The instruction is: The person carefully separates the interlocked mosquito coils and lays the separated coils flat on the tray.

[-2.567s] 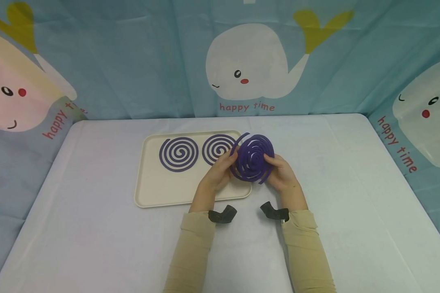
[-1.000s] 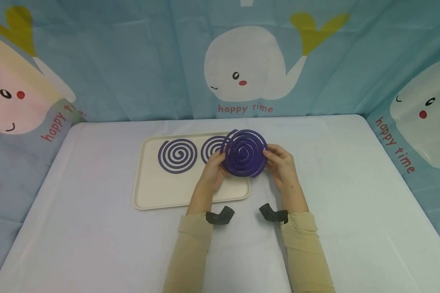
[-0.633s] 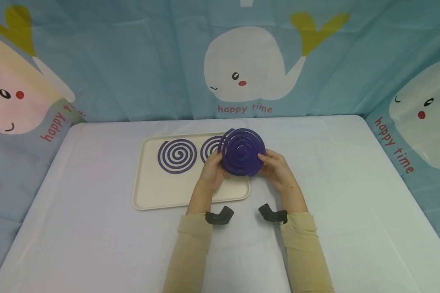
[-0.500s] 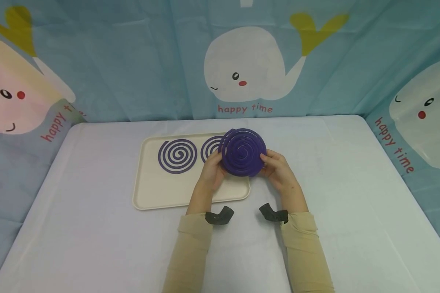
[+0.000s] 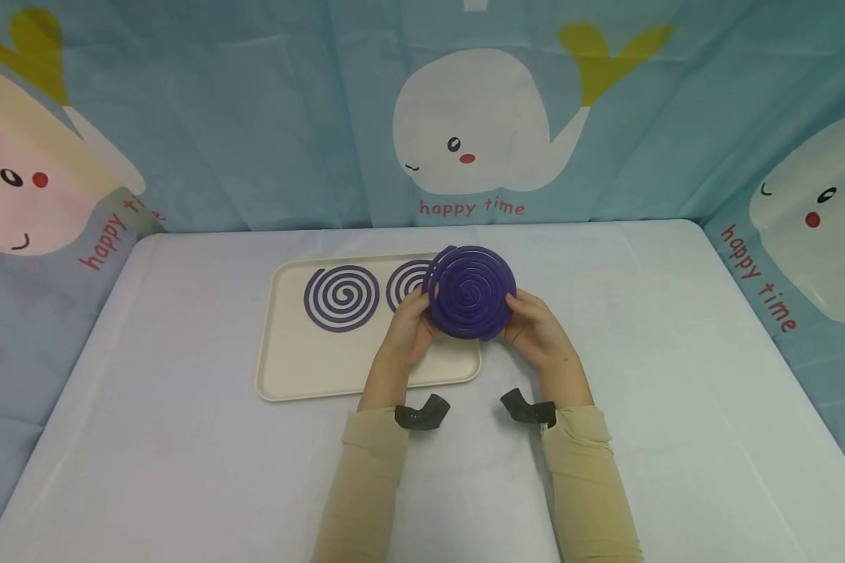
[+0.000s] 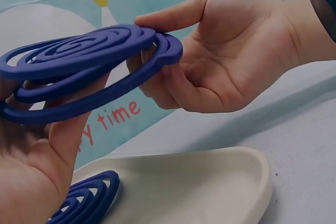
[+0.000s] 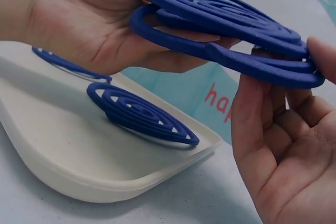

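Both hands hold a pair of nested purple mosquito coils [image 5: 469, 292] in the air over the tray's right end. My left hand [image 5: 410, 332] grips their left edge, thumb on top and fingers underneath. At the opposite edge, my right hand [image 5: 541, 335] pinches them between thumb and fingers. The left wrist view shows the coils [image 6: 86, 51] looking blue, with gaps between their rings and one outer ring hanging lower. From the right wrist, a loose coil end [image 7: 215, 53] lies over another ring.
A cream tray [image 5: 310, 374] lies on the white-covered table [image 5: 183, 438]. On it rest a flat coil [image 5: 341, 299] at the left and another coil [image 5: 398, 291], partly hidden behind the held pair. A cloth with whale prints [image 5: 475, 117] hangs behind.
Over the last seconds the held coils have moved left and their rings have come into closer alignment. The right thumb has shifted on the edge; the tray coils have stayed put.
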Motion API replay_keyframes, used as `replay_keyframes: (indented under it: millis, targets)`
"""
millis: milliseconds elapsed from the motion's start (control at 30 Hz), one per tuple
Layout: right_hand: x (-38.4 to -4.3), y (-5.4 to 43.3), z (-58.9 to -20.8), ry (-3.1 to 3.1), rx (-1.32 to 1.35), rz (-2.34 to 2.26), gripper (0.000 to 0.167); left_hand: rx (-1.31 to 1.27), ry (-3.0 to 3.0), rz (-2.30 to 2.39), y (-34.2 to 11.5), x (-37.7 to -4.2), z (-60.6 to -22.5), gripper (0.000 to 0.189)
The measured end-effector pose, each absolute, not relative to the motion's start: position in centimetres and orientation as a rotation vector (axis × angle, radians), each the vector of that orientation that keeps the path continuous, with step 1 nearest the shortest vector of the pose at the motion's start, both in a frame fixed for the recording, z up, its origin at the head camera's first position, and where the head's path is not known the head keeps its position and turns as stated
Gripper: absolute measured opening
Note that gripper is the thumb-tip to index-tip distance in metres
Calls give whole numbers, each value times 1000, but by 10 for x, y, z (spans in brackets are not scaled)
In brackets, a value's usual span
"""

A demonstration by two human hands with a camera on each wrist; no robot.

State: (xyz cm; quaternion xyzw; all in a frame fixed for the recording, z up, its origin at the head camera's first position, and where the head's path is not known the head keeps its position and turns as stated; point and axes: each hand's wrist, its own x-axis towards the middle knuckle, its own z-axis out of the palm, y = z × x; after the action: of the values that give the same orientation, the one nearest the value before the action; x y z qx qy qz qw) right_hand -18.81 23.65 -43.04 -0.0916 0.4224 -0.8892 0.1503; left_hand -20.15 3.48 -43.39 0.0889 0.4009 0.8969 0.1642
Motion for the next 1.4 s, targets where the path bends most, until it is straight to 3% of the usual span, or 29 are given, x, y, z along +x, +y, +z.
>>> replay_keyframes:
  millis: [200, 467, 733, 1400]
  targets:
    - [-188, 235, -428, 1448, -194, -2504, 42, 236, 1192, 2529, 35, -201, -432, 28]
    - [-190, 231, -428, 1615, -136, -2436, 33, 240, 1225, 2510, 35, -202, -432, 25]
    - [-191, 234, -431, 1556, -205, -2464, 40, 319, 1234, 2478, 33, -204, -431, 24]
    - [-190, 236, -432, 1361, -128, -2555, 32, 581, 1254, 2357, 25, -204, -436, 32]
